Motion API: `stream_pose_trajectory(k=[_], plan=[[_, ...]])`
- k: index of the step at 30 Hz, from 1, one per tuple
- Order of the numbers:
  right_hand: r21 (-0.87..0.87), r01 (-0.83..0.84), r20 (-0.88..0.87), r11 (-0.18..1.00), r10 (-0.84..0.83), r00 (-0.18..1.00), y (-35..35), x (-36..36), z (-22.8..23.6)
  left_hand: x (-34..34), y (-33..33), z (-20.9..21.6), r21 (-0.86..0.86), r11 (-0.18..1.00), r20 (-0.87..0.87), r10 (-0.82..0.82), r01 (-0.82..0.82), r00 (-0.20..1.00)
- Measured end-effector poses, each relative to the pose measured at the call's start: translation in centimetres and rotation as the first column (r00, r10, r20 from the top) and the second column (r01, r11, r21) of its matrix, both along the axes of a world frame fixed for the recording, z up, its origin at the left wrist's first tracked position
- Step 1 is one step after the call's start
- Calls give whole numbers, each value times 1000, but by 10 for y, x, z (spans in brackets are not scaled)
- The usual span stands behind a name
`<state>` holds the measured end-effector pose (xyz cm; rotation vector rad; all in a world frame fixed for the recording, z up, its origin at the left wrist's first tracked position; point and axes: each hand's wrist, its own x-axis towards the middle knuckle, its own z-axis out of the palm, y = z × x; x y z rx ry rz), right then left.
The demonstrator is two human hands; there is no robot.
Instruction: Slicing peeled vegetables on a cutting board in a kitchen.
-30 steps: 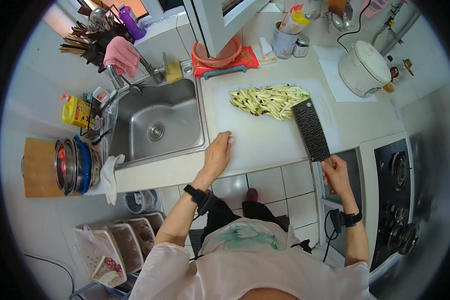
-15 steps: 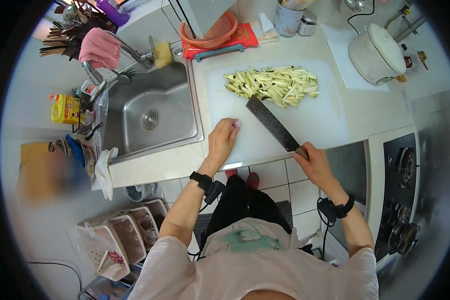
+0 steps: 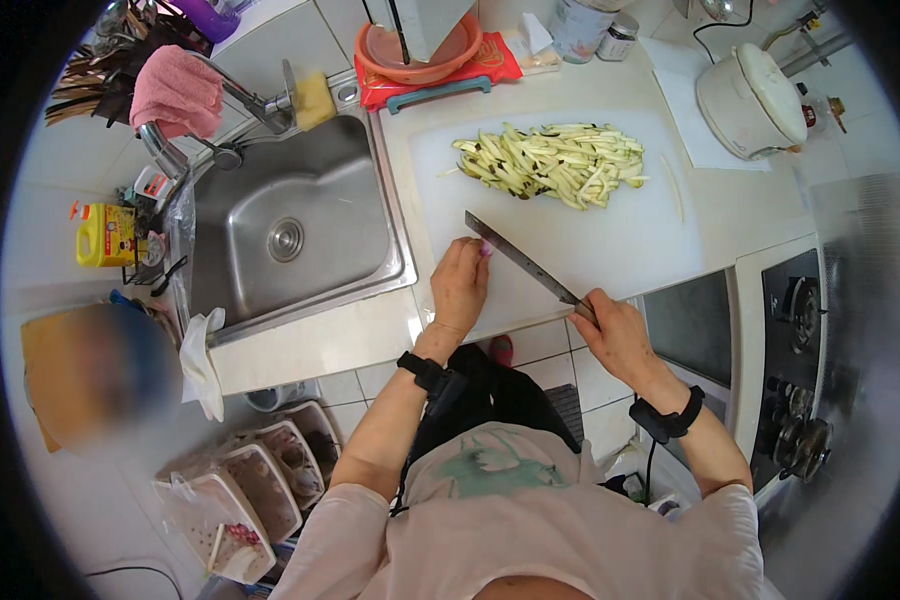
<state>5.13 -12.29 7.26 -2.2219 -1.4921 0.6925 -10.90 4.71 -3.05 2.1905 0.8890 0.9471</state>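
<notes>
Left hand (image 3: 460, 285) pinches a purplish piece (image 3: 486, 249); right hand (image 3: 613, 328) wraps a knife (image 3: 525, 260) angled toward ten o'clock. Seemingly cutting, which wants a tucked grip.

No lettering is clear enough to read. A printed label (image 3: 122, 232) shows on the yellow bottle (image 3: 90, 242) by the left edge of the counter (image 3: 315, 345); the small jar (image 3: 618, 42) near its back edge is labelled too.
</notes>
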Motion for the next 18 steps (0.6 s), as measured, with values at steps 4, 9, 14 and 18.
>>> stream_pose_trajectory(k=[4,9,14,18], plan=[[-63,-6,49,998,9,999,3,-4,5,-2,1,1,6,1000,-44,-3,3,999],[-116,-64,123,991,79,989,9,-10,10,-3,5,-10,115,993,-16,-22,23,1000],[-195,-100,148,976,130,980,15,-10,7,0,5,-8,80,997,26,-12,10,1000],[-195,-139,145,971,169,975,25,-5,4,1,7,-5,40,999,30,-1,0,1000]])
